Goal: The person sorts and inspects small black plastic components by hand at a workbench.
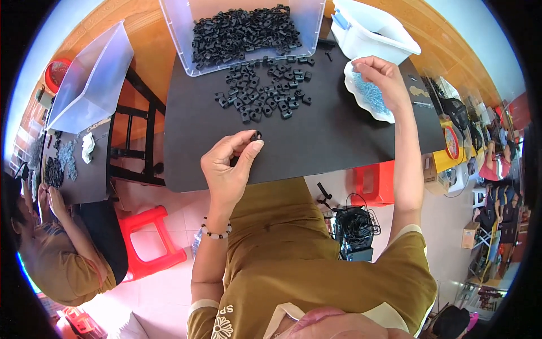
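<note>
Between the thumb and fingertips of my left hand point(227, 165) is a small black plastic clip point(256, 135), held just above the near part of the dark table point(316, 150). My right hand point(383, 78) is over a white scalloped dish point(351, 86) of tiny light-blue pieces point(370, 95). Its thumb and fingers are bent together at the dish's far side; whatever they pinch is too small to make out. Loose black clips point(262, 93) lie spread on the table beyond my left hand. Many more fill a clear plastic bin point(189, 34) behind them.
A white tub point(372, 42) stands behind the dish. At left, another person point(62, 254) works at a second table holding an empty clear bin point(90, 85). A red stool point(152, 243), another red stool point(375, 183) and a heap of black cables point(355, 226) occupy the floor.
</note>
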A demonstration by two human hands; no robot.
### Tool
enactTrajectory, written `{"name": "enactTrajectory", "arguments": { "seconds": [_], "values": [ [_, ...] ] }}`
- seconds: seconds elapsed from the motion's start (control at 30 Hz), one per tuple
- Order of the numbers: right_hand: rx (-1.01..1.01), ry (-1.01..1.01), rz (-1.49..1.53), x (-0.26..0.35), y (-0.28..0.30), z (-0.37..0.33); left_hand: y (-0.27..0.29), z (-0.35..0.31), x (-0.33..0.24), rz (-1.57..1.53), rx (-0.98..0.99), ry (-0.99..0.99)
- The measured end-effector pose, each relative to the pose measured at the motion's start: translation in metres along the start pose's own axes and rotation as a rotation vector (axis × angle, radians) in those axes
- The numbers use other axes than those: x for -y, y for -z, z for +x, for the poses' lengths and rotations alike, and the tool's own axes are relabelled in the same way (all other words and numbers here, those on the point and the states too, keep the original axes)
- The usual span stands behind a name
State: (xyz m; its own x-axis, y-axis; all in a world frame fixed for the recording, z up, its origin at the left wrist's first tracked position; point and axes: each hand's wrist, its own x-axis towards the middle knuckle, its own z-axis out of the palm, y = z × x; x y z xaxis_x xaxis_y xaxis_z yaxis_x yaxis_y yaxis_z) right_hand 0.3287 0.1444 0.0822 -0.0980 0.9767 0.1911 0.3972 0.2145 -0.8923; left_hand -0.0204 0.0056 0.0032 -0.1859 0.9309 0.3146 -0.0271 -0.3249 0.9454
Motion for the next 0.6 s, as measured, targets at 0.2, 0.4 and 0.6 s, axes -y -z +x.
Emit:
{"name": "enactTrajectory", "arguments": {
  "seconds": [0.2,0.4,0.6],
  "values": [
    [0.301,0.043,0.344,0.059,-0.108,-0.059,-0.003,0.001,0.000,-0.042,0.005,0.003],
    [0.411,0.050,0.534,0.064,-0.159,-0.078,0.001,-0.001,0.003,-0.044,0.000,-0.056],
    [0.346,0.024,0.528,0.059,-0.167,-0.081,0.005,-0.002,0.001,-0.024,0.036,-0.070]
  ]
}}
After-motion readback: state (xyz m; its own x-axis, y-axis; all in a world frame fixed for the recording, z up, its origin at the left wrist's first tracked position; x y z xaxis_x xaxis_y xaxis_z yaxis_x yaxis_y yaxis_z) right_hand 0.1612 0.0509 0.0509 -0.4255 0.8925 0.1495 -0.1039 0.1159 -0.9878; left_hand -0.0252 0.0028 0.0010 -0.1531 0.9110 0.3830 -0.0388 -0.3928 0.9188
